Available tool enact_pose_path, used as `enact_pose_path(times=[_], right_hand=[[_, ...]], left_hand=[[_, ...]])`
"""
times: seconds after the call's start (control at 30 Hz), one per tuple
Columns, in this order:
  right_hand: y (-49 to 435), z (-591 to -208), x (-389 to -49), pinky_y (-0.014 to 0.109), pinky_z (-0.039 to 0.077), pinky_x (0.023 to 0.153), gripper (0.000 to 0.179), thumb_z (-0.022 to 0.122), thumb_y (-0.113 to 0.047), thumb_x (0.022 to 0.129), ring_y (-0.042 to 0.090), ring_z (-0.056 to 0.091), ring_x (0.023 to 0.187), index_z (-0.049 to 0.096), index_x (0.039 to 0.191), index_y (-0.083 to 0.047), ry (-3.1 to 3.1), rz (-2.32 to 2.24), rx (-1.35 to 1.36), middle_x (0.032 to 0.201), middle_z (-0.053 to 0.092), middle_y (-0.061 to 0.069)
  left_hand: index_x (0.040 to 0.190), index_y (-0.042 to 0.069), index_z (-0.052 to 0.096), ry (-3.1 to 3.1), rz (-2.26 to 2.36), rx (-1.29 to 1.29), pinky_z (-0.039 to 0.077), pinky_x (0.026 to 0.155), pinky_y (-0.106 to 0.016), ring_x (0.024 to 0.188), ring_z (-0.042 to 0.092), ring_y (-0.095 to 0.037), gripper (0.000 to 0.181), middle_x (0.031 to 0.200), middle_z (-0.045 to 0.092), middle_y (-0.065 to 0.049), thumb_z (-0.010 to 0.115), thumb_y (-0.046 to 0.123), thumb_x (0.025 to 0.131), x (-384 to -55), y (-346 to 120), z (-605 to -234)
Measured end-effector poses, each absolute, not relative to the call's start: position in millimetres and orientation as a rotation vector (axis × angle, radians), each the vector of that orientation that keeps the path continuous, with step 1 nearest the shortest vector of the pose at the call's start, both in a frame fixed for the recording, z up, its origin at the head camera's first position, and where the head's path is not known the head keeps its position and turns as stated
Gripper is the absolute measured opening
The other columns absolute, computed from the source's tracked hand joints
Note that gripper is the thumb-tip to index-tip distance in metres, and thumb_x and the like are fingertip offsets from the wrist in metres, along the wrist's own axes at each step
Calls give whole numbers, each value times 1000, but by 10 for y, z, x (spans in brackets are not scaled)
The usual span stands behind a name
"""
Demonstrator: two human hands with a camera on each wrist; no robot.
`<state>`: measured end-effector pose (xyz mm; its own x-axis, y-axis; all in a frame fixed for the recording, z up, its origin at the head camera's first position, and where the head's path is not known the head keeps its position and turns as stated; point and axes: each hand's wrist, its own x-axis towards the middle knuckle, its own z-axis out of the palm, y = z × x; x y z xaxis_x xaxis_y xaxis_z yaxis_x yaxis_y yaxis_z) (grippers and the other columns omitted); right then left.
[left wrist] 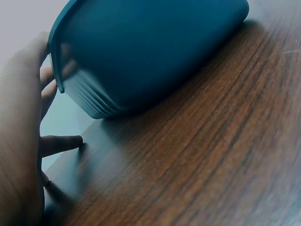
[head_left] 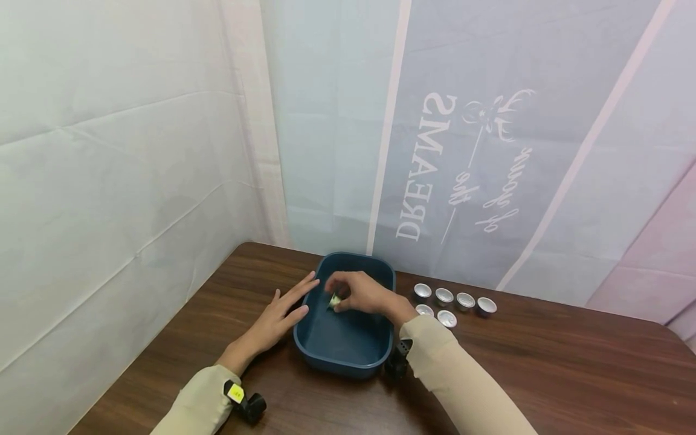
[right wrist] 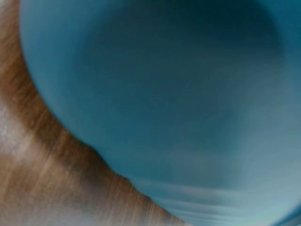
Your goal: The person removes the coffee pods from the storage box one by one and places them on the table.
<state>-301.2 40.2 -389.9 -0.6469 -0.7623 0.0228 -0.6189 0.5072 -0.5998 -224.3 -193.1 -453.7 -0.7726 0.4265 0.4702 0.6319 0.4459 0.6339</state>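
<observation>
A deep blue plastic bin with rounded corners stands on the table. My right hand reaches down into it over the right rim. Between thumb and fingers it pinches a small pale-green and dark item, mostly covered by the fingertips. At the bin's left side, my left hand lies with fingers spread and fairly straight, fingertips right at the rim. The left wrist view shows that hand beside the bin's ribbed corner, one finger pointing down toward the tabletop. Only the bin's blue wall fills the right wrist view.
Several small silver-topped cups stand in two rows right of the bin; the right forearm passes close in front of them. The brown wooden table ends at a printed curtain behind and a pale curtain at left.
</observation>
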Motion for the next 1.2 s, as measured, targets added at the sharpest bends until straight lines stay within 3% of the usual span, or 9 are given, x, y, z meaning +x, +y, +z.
enact_pose_path(times=[0.27,0.93,1.2], right_hand=[[387,-3913,-3012,26,52,80,46,78,-8,80,11,62,96,59,122,-14,2482,-859,-1156,112,65,0],[381,-3897,-2999,26,52,77,35,75,-11,84,13,62,96,64,117,-16,2480,-793,-1201,113,64,-2],[401,-3898,-3011,22,51,77,36,76,-7,81,10,62,95,66,114,-18,2461,-764,-1232,105,65,-7]], left_hand=[[151,18,32,-2467,-1243,-908,-3,96,-77,140,26,-30,51,158,19,-3,44,16,102,-2240,-1942,-4545],[151,20,31,-2471,-1234,-904,-2,96,-77,140,27,-29,51,158,18,-3,44,16,102,-2233,-1950,-4547],[151,21,31,-2479,-1235,-902,-2,96,-77,140,25,-28,51,158,18,-1,43,18,102,-2245,-1937,-4549]])
